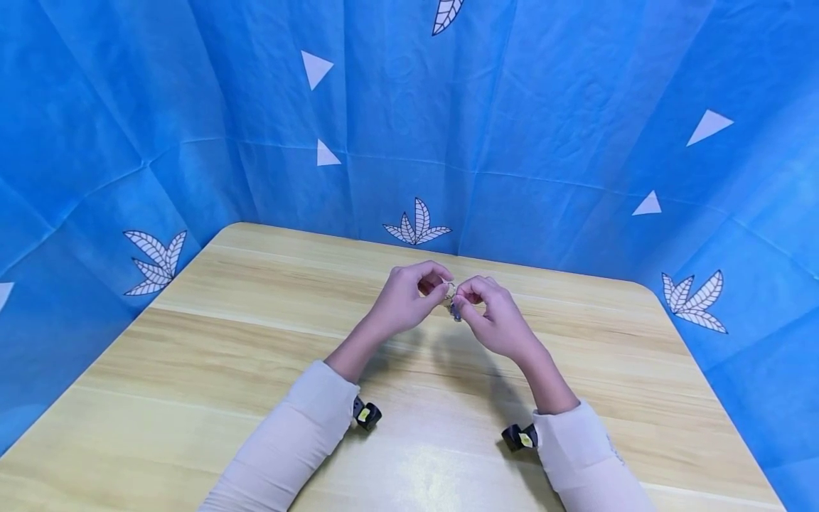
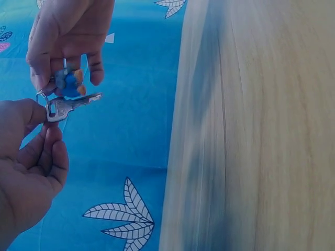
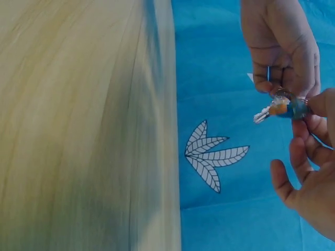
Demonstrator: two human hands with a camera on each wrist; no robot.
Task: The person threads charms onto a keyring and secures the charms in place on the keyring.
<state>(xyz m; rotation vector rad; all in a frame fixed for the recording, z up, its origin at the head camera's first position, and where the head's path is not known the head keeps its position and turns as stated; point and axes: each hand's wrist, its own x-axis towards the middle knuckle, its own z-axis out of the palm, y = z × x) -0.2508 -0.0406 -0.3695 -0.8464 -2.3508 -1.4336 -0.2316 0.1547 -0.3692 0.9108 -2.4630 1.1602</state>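
Both hands meet over the far half of the table. My left hand (image 1: 409, 295) pinches a silver key (image 2: 65, 109) by its head, thumb against fingers. The key's blade points away from the fingertips in the left wrist view. A small metal key ring (image 2: 42, 98) loops by the key's head, between the hands. My right hand (image 1: 493, 313) pinches a small blue and orange keychain charm (image 3: 282, 109), its other fingers loosely bent. The charm hangs close beside the key (image 3: 261, 115). Fingers partly hide where ring, key and charm join.
A light wood-grain table (image 1: 256, 355) lies under the hands. Blue cloth (image 1: 397, 107) with white leaf and triangle prints hangs around its far and side edges. Black wrist devices (image 1: 367, 415) sit at both sleeve cuffs.
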